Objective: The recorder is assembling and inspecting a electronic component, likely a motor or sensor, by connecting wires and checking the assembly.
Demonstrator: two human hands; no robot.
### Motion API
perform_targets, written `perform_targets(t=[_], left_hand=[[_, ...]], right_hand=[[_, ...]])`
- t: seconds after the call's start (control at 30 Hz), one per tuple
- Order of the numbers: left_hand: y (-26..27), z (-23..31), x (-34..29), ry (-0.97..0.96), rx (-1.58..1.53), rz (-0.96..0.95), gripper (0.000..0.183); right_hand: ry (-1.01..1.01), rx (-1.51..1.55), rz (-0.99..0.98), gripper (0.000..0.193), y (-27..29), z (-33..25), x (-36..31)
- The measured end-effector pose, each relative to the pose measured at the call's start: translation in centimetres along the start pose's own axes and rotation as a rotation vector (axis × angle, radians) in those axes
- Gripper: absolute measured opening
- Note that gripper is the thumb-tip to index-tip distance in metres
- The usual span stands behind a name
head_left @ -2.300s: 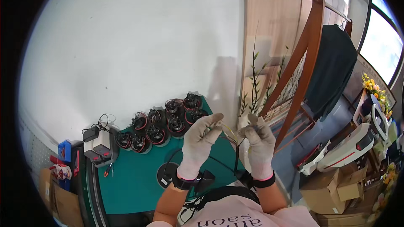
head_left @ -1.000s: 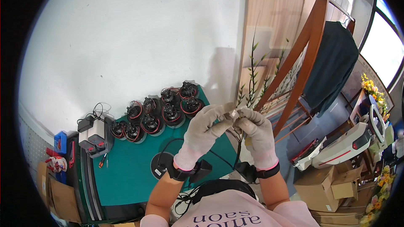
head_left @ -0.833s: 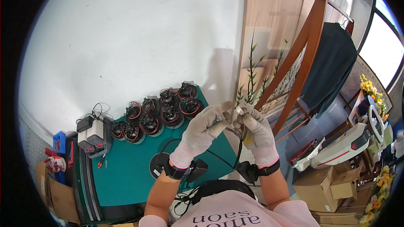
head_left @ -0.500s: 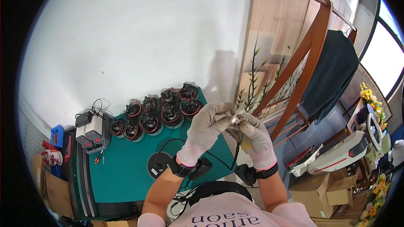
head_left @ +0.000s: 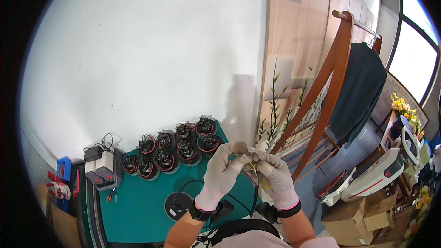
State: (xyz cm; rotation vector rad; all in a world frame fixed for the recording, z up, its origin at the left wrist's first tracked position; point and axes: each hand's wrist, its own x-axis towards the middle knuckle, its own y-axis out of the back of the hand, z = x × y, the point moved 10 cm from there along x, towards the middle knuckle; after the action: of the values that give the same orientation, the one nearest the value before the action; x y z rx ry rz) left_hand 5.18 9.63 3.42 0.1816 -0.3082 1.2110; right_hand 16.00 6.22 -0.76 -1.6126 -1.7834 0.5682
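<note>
My gloved left hand [head_left: 219,174] and gloved right hand [head_left: 277,180] meet above the right edge of the green mat [head_left: 138,220]. Both have their fingers pinched close together. Between the fingertips is a small white connector [head_left: 251,150], partly hidden by the gloves. Thin wires, one of them yellow [head_left: 251,165], run below it to a black cable [head_left: 255,195] hanging by my right palm. The cable loops down and back left toward a flat round black part [head_left: 178,205] lying on the mat.
Several round black units with red wires [head_left: 164,160] stand along the mat's back edge by the wall. A grey box with a black adapter [head_left: 102,167] and a screwdriver [head_left: 110,194] are at left. A wooden clothes rack [head_left: 331,87] and cardboard boxes [head_left: 349,220] occupy the right.
The view has tilted up, so the scene sits lower in the picture. My fingers have shifted around the connector, and the yellow wire below it now shows more plainly.
</note>
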Motion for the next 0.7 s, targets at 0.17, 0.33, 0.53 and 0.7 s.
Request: perform_targets(t=[0.17, 0.33, 0.53, 0.7], left_hand=[[-0.3, 1.4, -0.8, -0.069, -0.1, -0.075, 0.026], [0.1, 0.9, -0.6, -0.101, 0.029, -0.04, 0.021], [-0.3, 1.3, -0.3, -0.148, 0.049, -0.002, 0.023], [-0.3, -0.2, -0.6, 0.116, -0.007, -0.057, 0.027]], right_hand=[[0.083, -0.095, 0.046, 0.035, 0.2, -1.1, -0.3], [0.078, -0.078, 0.054, 0.04, 0.3, -1.1, -0.4], [0.056, -0.069, 0.053, 0.035, 0.2, -0.6, -0.4], [0.061, -0.141, 0.065, 0.035, 0.0, -0.9, -0.9]])
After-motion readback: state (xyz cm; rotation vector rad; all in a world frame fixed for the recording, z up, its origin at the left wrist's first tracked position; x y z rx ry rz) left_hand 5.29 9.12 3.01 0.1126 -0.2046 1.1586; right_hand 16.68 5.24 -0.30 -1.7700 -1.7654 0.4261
